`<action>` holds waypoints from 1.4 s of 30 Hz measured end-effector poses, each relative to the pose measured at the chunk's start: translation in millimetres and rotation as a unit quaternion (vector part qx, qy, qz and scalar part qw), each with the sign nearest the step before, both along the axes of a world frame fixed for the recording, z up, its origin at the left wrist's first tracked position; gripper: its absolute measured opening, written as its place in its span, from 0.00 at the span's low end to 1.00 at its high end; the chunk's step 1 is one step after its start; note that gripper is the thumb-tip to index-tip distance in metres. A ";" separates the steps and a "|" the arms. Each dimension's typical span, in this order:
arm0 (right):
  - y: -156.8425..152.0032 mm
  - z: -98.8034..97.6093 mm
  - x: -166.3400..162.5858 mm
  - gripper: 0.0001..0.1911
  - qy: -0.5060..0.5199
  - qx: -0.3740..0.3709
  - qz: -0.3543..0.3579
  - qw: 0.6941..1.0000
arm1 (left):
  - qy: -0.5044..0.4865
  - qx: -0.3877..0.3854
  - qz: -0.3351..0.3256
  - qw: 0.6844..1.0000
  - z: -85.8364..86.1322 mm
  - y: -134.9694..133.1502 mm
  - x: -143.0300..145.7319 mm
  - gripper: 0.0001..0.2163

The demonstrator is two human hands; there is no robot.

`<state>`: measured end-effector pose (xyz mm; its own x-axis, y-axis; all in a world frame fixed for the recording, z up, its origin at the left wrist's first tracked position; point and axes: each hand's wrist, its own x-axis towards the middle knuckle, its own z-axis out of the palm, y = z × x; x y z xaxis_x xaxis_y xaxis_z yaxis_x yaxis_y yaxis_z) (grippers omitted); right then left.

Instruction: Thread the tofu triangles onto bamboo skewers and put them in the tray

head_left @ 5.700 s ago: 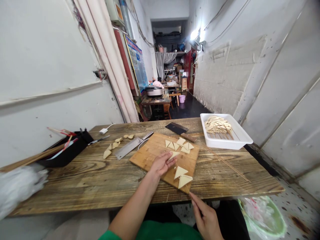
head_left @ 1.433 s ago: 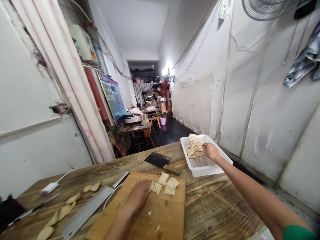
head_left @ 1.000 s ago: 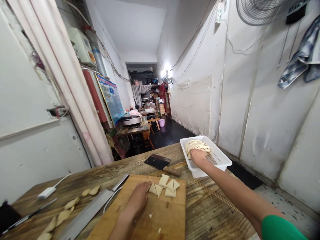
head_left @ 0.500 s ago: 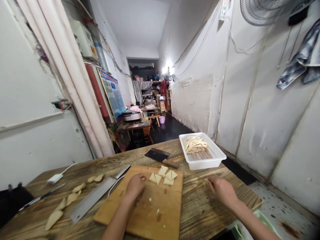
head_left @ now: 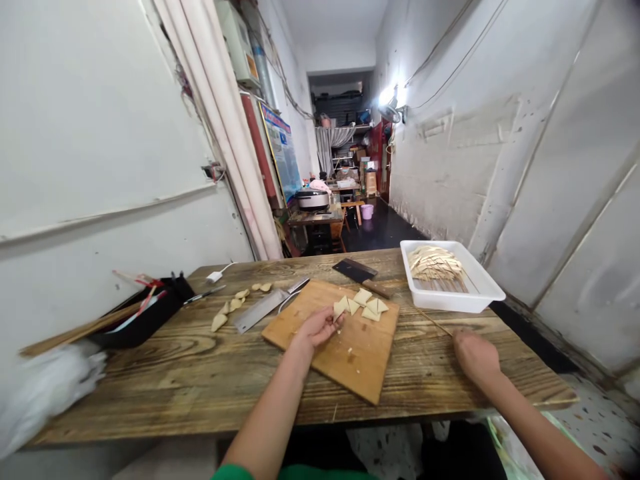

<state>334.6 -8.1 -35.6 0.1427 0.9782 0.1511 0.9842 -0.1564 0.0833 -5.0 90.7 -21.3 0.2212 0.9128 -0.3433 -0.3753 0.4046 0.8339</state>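
Observation:
My left hand [head_left: 320, 328] is over the wooden cutting board [head_left: 360, 363], its thumb and fingertips closed on the edge of a pale triangular slice [head_left: 341, 306]. More pale slices [head_left: 371, 311] lie close together beside it near the board's far edge. My right hand [head_left: 475, 353], to the right of the board, is closed around thin wooden skewers [head_left: 434, 322] that point up and left toward the white tray; I cannot tell exactly how many. In the white plastic tray [head_left: 480, 302] are piled pale slices on skewers [head_left: 436, 264].
Behind the board lies a dark-bladed cleaver [head_left: 356, 270]. A long broad knife [head_left: 263, 311] rests at its left, beside several oval pale slices [head_left: 220, 322]. Farther left are a pen [head_left: 204, 295], a black box [head_left: 137, 323] holding sticks and a white plastic bag [head_left: 55, 383].
The view has swung left and down, bringing the black box and plastic bag into sight. My left hand has reached the triangular slice. The right hand still holds the skewers.

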 end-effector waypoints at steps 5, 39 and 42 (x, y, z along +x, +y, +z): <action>-6.5 1.4 2.1 0.11 -0.024 0.050 0.019 0.998 | -0.127 -0.028 0.021 0.991 -2.1 -19.1 2.5 0.03; -92.9 -34.6 -138.7 0.26 0.724 -0.030 0.067 0.686 | -0.298 -0.072 0.023 0.951 1.9 -30.0 -14.7 0.05; -93.8 -32.3 -141.1 0.28 0.728 -0.036 0.067 0.681 | -0.332 -0.070 0.009 0.941 1.6 -30.5 -17.3 0.08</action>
<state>193.5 -102.0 -67.8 -0.0013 0.9946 -0.1036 0.0367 -0.1035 -0.9939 -22.3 60.2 -19.7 0.4145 0.8745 -0.2517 -0.8023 0.4817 0.3525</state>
